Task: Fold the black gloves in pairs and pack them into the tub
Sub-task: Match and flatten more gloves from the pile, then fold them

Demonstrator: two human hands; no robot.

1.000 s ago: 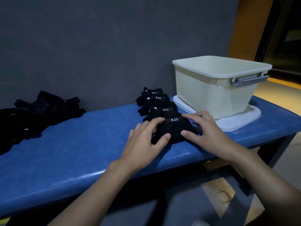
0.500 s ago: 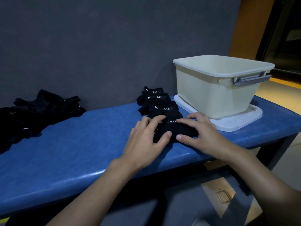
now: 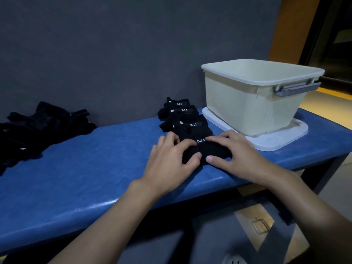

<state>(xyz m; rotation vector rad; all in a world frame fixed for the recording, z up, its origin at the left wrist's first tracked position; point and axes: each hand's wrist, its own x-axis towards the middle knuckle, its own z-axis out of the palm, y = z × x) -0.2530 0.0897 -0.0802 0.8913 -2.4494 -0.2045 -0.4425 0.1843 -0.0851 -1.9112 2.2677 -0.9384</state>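
Note:
Several folded black glove pairs with white "5.11" labels lie in a row on the blue bench, running from the wall toward me. Both hands hold the nearest folded pair. My left hand grips its left side, fingers over the top and thumb against the near edge. From the right, my right hand grips it the same way, covering its right half. The cream tub with a grey handle stands just right of the row, and its inside is hidden.
A loose heap of unfolded black gloves lies at the bench's far left. The tub stands on its white lid. Bare blue bench top stretches between heap and row. A grey wall runs directly behind the bench.
Both hands have drawn closer together over the nearest folded pair, and the right hand now covers more of it. The pair has barely shifted.

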